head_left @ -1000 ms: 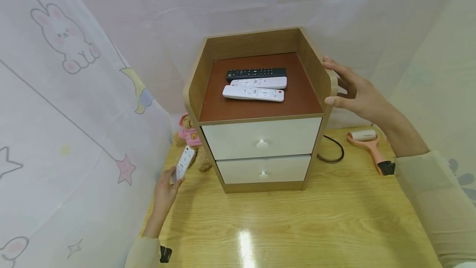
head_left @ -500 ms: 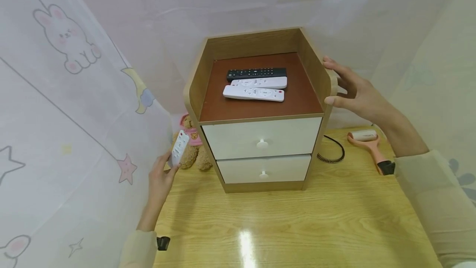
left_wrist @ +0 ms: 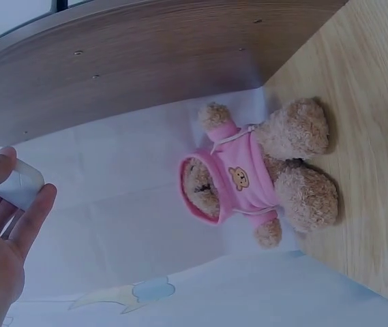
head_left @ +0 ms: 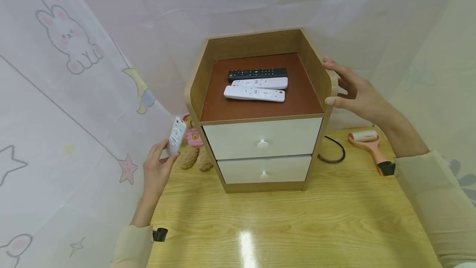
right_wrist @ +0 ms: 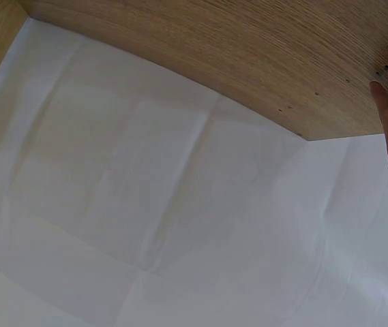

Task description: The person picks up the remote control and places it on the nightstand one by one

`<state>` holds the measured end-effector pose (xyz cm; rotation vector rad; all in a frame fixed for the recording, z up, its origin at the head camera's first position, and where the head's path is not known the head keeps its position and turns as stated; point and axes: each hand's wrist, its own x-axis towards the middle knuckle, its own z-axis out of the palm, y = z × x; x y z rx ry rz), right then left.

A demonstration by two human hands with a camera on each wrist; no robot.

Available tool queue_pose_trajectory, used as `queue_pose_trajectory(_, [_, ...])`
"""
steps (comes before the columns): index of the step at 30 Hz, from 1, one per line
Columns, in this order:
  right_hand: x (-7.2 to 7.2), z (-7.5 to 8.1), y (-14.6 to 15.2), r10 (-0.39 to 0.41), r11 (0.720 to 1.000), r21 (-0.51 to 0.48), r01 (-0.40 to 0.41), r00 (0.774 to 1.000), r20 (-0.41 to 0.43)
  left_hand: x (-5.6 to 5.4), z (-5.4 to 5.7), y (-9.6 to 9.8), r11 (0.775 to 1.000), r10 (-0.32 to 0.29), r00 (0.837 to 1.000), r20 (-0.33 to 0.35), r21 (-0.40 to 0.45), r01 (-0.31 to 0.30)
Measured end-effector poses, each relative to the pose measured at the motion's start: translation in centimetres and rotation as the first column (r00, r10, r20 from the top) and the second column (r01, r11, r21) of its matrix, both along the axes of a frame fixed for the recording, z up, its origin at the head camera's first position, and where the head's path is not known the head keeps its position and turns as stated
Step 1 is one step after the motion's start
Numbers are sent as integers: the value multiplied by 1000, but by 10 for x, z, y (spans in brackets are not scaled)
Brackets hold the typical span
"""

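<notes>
My left hand (head_left: 157, 171) grips a white remote control (head_left: 176, 136) by its lower end, raised left of the small wooden cabinet (head_left: 227, 187). Part of this remote (left_wrist: 24, 187) also shows between thumb and fingers in the left wrist view. My right hand (head_left: 358, 92) rests its thumb and fingertips against the cabinet's right side panel, near the top. On the cabinet's brown upper shelf lie a black remote (head_left: 257, 74) and two white remotes, the front white remote (head_left: 254, 93) partly overlapping the rear white remote (head_left: 273, 82).
Two white drawers (head_left: 234, 142) with round knobs are closed. A teddy bear (left_wrist: 251, 167) in a pink hoodie sits left of the cabinet. To the right lie a black toothed headband (head_left: 340, 152) and an orange-handled lint roller (head_left: 372, 146) on the wooden tabletop (head_left: 297, 222). Printed curtains stand around.
My left hand has moved up and to the left with the white remote, uncovering more of the bear's legs. The right hand stays at the cabinet's side.
</notes>
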<state>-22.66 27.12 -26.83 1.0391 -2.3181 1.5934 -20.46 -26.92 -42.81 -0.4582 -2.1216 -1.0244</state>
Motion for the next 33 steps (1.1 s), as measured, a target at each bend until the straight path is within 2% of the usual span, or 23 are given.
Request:
queue_pose_trajectory(6, [1, 1, -1, -3, 1000, -9, 3, 1000, 8, 1, 6, 1, 1000, -1, 1000, -3, -4, 1])
queue_pose_trajectory(14, [18, 13, -12, -9, 1000, -1, 9, 1000, -6, 1, 18, 2, 999, -2, 1000, -5, -34, 2])
queue_pose_trajectory(18, [21, 16, -14, -21, 1000, 13, 21, 1000, -15, 1, 25, 3, 999, -7, 1000, -17, -44, 6])
queue_pose_trajectory(23, [19, 15, -13, -22, 1000, 20, 23, 1000, -20, 1, 31, 3, 999, -7, 1000, -27, -52, 6])
queue_pose_trajectory(30, [7, 5, -5, -39, 999, 29, 39, 999, -13, 0, 38, 3, 999, -12, 1000, -27, -52, 10])
queue_pose_trajectory(33, [7, 5, -4, -43, 999, 33, 44, 999, -11, 0, 41, 4, 999, -15, 999, -33, -50, 13])
